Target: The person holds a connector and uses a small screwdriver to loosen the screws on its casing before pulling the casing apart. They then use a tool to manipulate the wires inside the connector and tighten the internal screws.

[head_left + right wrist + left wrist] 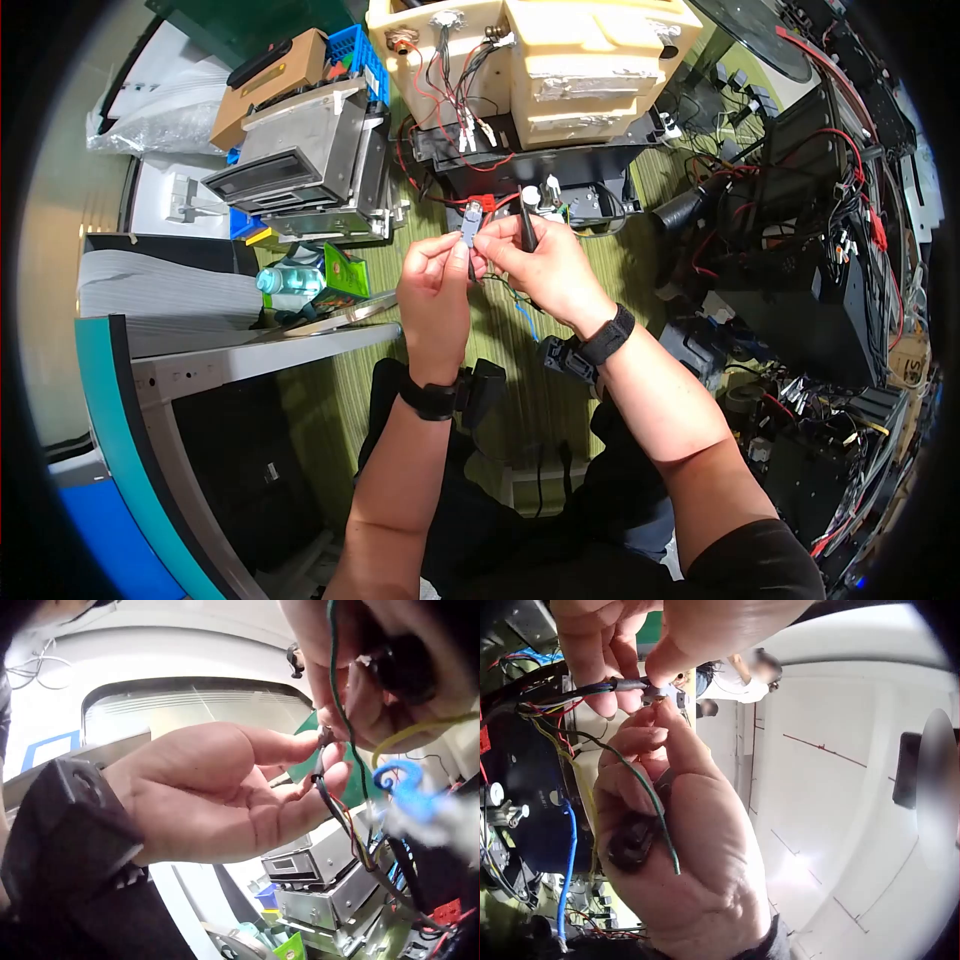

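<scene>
Pale-yellow casing (pixel 590 50) is catching my eye; silvery patches (pixel 590 85) are marking its front. Below the casing: connector (pixel 469 225) is showing blue-grey, red plug (pixel 487 202) is glaring, and I'm picking out a green wire (pixel 657 802), a yellow wire (pixel 431 725), a blue wire (pixel 571 840). Wristbands (pixel 610 338) are looking plain black; floor (pixel 520 400) is running green, finely striped. Left of the casing: metal units (pixel 300 150) are gleaming silver-grey, carton (pixel 262 95) is showing brown, crate (pixel 370 68) is blazing blue, bottle (pixel 290 281) is glinting turquoise. Right of the casing: equipment (pixel 800 320) is looking black.
</scene>
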`<state>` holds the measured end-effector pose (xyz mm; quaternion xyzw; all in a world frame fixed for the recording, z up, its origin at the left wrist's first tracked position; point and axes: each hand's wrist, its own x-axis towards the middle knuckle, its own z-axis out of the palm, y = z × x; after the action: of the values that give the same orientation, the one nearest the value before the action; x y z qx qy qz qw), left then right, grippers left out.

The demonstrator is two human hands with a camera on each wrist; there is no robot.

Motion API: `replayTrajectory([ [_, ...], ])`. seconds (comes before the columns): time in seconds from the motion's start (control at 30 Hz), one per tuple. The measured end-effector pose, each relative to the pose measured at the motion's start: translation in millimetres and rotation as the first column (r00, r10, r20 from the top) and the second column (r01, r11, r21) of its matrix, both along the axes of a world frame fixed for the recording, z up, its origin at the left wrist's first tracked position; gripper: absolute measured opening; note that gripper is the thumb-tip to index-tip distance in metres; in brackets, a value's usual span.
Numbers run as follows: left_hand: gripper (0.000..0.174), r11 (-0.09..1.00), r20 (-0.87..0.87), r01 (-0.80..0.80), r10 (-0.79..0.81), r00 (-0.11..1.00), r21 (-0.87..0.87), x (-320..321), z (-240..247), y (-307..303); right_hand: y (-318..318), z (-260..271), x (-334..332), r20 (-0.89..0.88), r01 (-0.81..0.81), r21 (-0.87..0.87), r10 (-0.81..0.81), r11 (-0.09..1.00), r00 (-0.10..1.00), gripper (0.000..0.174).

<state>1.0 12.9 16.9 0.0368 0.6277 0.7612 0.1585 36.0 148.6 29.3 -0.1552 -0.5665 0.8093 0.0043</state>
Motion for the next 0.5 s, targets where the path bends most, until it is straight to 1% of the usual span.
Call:
replayTrajectory([
  [0.03, 0.017, 1.0, 0.001, 0.001, -0.001, 1.0, -0.002, 0.4, -0.7, 0.3, 0.0, 3.7, 0.2, 0.031, 0.0, -0.013, 0.001, 1.0, 1.0, 0.012],
  [0.1, 0.016, 1.0, -0.082, 0.002, -0.004, 0.997, -0.029, 0.1, -2.1, 0.9, 0.8, 4.3, 0.9, 0.05, 0.008, -0.05, -0.006, 0.999, 0.999, 0.011],
  [0.17, 0.016, 1.0, -0.081, 0.008, -0.011, 0.997, -0.026, -0.3, 0.0, 0.8, 1.4, 1.3, 0.8, 0.071, 0.02, -0.085, -0.014, 0.996, 0.997, 0.011],
  [0.23, 0.016, 1.0, -0.083, 0.016, -0.018, 0.996, -0.021, -1.5, 1.1, 0.4, 1.2, -4.1, -0.7, -0.023, 0.015, -0.023, -0.015, 1.0, 1.0, 0.012],
  [0.27, 0.017, 0.999, -0.058, 0.022, -0.023, 0.998, -0.025, -2.6, 1.4, -0.4, 0.9, -4.4, 0.1, -0.023, 0.016, -0.024, -0.017, 1.0, 1.0, 0.012],
  [0.33, 0.018, 0.999, -0.032, 0.027, -0.028, 0.999, -0.03, -3.2, 1.5, -0.5, -0.4, 0.1, 1.3, -0.05, 0.042, 0.129, -0.036, 0.991, 0.998, 0.012],
  [0.37, 0.019, 1.0, 0.019, 0.021, -0.021, 1.0, -0.019, -2.7, 1.5, 0.1, 0.1, -0.3, 1.4, -0.05, 0.042, 0.128, -0.036, 0.991, 0.998, 0.012],
  [0.4, 0.02, 1.0, 0.069, 0.015, -0.014, 0.998, -0.009, -2.5, 1.5, 0.3, 1.5, -0.9, 1.3, -0.089, 0.049, 0.33, -0.021, 0.943, 0.996, 0.011],
  [0.43, 0.02, 1.0, 0.069, 0.017, -0.016, 0.997, -0.012, -2.2, 1.6, -0.2, 1.9, -1.8, 1.9, -0.124, 0.065, 0.515, 0.0, 0.855, 0.992, 0.012],
  [0.47, 0.021, 1.0, 0.111, 0.019, -0.02, 0.994, 0.01, -1.9, 1.8, -0.4, 2.2, -2.2, 2.4, -0.124, 0.065, 0.514, -0.001, 0.856, 0.992, 0.012],
  [0.5, 0.022, 0.999, 0.152, 0.021, -0.026, 0.988, 0.033, -1.7, 2.1, -0.4, 2.5, -2.3, 2.8, -0.215, 0.13, 0.628, 0.01, 0.767, 0.977, 0.012],
])
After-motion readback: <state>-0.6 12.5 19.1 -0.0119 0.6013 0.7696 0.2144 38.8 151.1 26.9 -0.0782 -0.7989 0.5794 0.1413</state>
